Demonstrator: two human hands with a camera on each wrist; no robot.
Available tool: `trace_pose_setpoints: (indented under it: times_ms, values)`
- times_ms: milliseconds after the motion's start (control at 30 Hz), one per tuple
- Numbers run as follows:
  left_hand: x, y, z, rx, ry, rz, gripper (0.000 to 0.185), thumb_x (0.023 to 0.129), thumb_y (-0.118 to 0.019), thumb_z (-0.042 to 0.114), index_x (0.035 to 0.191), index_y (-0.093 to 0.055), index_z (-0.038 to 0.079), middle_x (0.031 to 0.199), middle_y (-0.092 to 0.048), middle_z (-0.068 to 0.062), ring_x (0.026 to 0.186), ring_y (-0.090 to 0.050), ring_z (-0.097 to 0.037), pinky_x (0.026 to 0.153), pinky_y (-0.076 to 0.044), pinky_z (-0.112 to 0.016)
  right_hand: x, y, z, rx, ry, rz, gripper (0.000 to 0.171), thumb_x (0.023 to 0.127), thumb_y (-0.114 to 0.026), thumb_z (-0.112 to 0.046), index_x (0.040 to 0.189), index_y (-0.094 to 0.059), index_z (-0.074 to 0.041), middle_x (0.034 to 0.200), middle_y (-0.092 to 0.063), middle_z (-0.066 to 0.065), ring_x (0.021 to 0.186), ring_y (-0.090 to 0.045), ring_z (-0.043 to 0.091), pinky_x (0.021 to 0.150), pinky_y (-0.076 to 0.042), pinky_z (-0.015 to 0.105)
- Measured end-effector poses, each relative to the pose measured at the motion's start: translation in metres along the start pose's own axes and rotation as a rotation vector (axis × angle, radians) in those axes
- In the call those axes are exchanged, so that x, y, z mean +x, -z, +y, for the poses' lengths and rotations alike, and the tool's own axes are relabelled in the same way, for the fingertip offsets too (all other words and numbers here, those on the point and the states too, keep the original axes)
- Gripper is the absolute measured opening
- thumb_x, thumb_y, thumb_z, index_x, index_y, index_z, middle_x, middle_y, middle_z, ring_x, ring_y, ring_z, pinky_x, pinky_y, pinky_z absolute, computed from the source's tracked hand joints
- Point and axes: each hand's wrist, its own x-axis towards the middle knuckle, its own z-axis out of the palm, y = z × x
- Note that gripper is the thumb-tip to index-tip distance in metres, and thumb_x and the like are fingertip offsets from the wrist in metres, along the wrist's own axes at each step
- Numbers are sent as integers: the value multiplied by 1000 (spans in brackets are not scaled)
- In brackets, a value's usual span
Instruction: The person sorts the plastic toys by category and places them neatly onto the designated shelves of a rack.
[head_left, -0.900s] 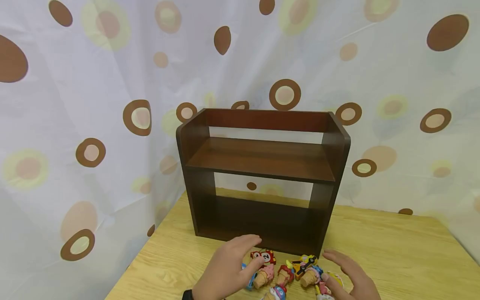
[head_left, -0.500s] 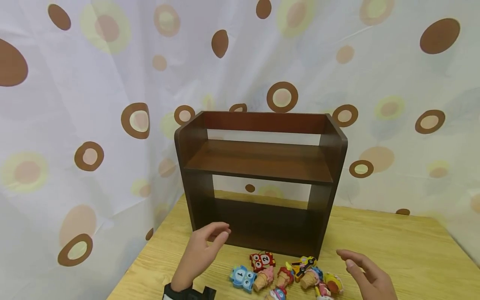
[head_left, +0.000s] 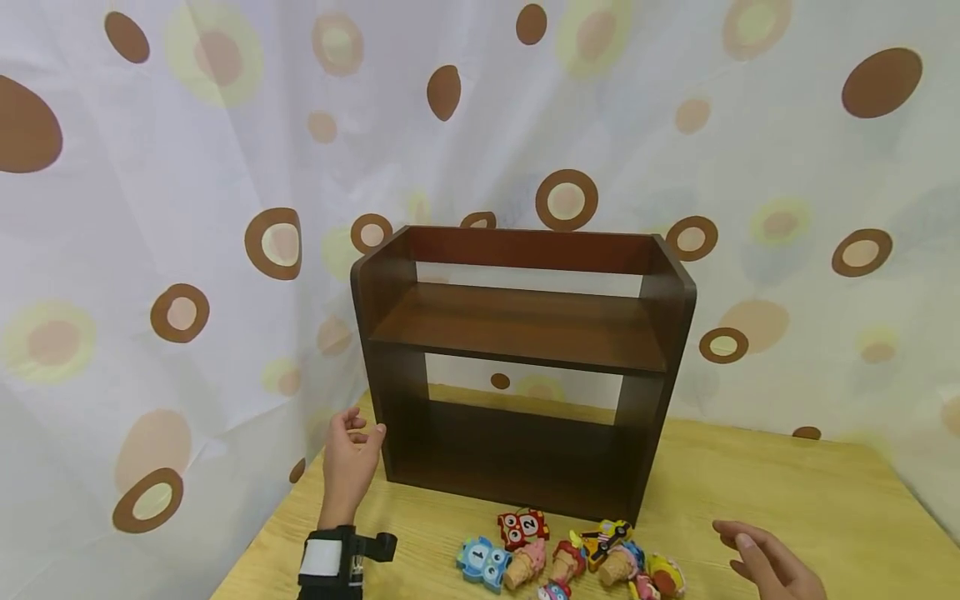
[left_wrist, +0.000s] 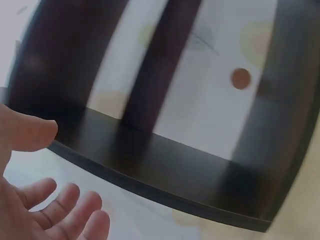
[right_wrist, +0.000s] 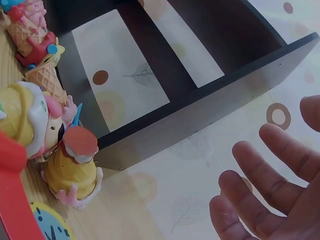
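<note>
A dark brown two-tier shelf (head_left: 517, 329) stands on the wooden table. My left hand (head_left: 348, 462) is raised beside the shelf's lower left side, its thumb apart from loosely bent fingers. Nothing is in it, as the left wrist view also shows. My right hand (head_left: 772, 562) hovers empty at the lower right, its fingers relaxed and spread in the right wrist view. Between the hands, in front of the shelf, lie small toys: a blue owl marked 1 (head_left: 483, 564), a red owl marked 2 (head_left: 522, 527), several ice-cream cones (head_left: 567, 561) and a yellow digger-like vehicle (head_left: 603, 542).
A yellow and pink toy (head_left: 666, 575) lies at the right end of the group. In the right wrist view, a red object (right_wrist: 15, 185) fills the lower left edge. A white curtain with brown spots (head_left: 180, 208) hangs behind and left of the table (head_left: 787, 492).
My left hand has moved left and forward, from over the toys to beside the shelf. My right hand has drawn away to the right. The blue owl and yellow toy are now uncovered.
</note>
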Motion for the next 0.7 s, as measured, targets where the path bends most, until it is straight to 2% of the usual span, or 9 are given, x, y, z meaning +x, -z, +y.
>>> trace_pose_setpoints:
  times_ms: [67,233,467,700]
  values:
    - [3,-8,-9,25,12,-37,56,97,-60,24,144,-38,2,134,-49,-18,113,-53,-32,86,-48,-41,0,2,8,15,-17,-7,58,106,-37,-43,132,-56,5,100,-58,-40,91,-55,-20,70,-55,21]
    - [10,-26,-20,107,-24,-104,52,97,-60,22,142,-43,1,138,-52,-22,117,-54,-39,95,-46,-55,0,4,15,59,-23,-1,58,106,-38,-43,132,-56,5,101,-60,-39,92,-56,-19,69,-54,20]
    - [34,-33,-31,255,-76,-131,41,98,-57,15,132,-53,-7,127,-62,-29,112,-63,-46,90,-53,-55,-2,0,16,30,-6,31,54,106,-38,-40,130,-58,4,101,-59,-39,92,-56,-18,68,-53,19]
    - [49,-31,-45,264,-37,-217,34,97,-56,14,124,-59,-8,121,-66,-28,108,-65,-42,91,-52,-53,-4,-3,16,34,-15,39,56,106,-40,-41,131,-56,5,100,-60,-37,91,-57,-17,69,-54,20]
